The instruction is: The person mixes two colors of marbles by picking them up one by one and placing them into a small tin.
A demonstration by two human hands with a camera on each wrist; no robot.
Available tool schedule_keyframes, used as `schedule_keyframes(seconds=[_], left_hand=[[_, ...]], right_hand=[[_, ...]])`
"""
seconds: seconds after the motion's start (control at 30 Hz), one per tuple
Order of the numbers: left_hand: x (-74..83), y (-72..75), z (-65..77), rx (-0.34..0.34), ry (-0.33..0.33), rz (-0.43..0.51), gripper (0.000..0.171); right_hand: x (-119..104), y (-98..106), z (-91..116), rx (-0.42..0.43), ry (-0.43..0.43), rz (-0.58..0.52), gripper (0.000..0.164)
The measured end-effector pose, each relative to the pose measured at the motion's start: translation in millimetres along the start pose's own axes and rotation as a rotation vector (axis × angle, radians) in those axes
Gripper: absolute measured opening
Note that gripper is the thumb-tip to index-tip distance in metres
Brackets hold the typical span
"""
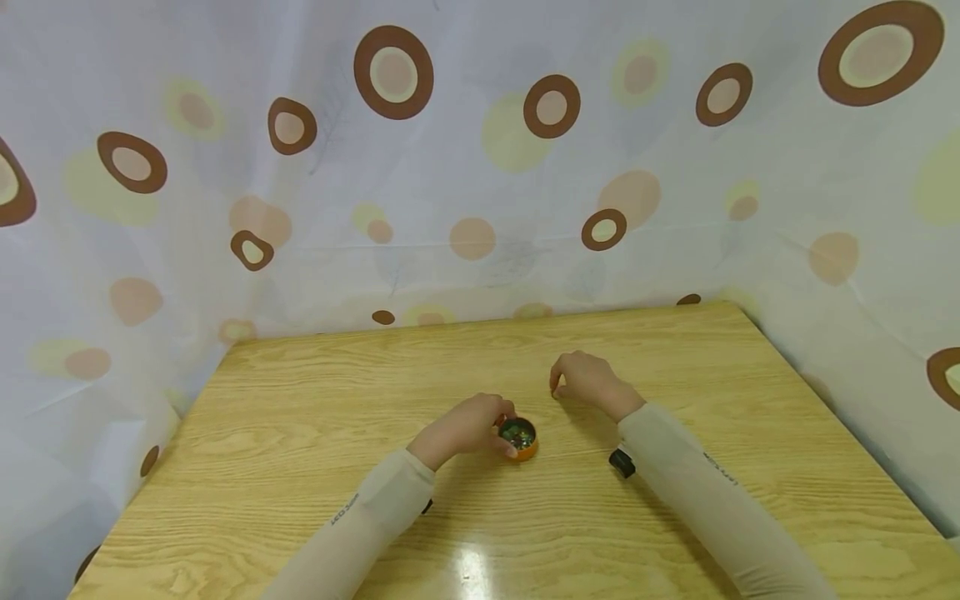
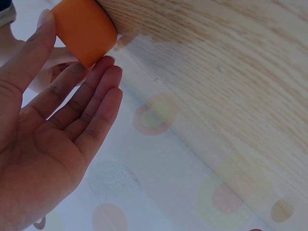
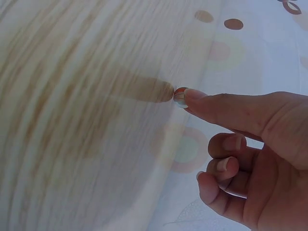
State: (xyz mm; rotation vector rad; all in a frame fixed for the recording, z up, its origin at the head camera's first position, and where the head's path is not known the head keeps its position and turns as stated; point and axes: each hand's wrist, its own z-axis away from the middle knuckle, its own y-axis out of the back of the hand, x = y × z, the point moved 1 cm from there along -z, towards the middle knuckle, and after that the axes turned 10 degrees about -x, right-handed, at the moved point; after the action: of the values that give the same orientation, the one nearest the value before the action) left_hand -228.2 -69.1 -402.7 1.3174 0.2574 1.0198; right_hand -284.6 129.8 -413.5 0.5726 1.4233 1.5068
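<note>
My left hand [image 1: 471,425] holds a small round orange cup [image 1: 527,453] at the table's middle, thumb on one side and fingers on the other. Shiny, multicoloured marbles [image 1: 516,433] lie inside it, too small to tell apart. In the left wrist view the cup's smooth orange wall [image 2: 84,31] shows between thumb and fingertips. To the right of the cup and farther back, my right hand [image 1: 592,382] pinches one glass marble [image 3: 180,97] with a red-orange patch, low over the table. The thumb shows beside the marble; the other fingers curl toward the palm.
Both hands work over a wood-grain table [image 1: 337,375]. A white curtain [image 1: 465,192] with brown, yellow and peach spots hangs behind it and at both sides. A dark wrist device [image 1: 622,462] sits under the right sleeve's cuff.
</note>
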Motion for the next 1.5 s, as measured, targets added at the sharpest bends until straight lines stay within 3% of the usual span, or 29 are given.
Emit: schedule_keyframes(seconds=[0.4, 0.67, 1.07, 1.5], left_hand=[[-1.2, -0.8, -1.6, -0.001, 0.0, 0.004, 0.043], [-1.1, 0.2, -1.5, -0.002, -0.008, 0.0, 0.043], [-2.0, -1.0, -2.4, -0.002, -0.011, 0.026, 0.039], [-2.8, -1.3, -1.9, 0.0, -0.027, 0.028, 0.04]], right_hand=[[-5.1, 2.1, 10.3, 0.001, -0.003, -0.024, 0.006], [-20.6, 4.0, 23.5, 0.037, 0.063, -0.025, 0.009], [-52.9, 3.1, 39.0, 0.027, 0.205, -0.047, 0.011], [-63.6, -2.1, 41.5, 0.003, 0.288, -0.075, 0.015]])
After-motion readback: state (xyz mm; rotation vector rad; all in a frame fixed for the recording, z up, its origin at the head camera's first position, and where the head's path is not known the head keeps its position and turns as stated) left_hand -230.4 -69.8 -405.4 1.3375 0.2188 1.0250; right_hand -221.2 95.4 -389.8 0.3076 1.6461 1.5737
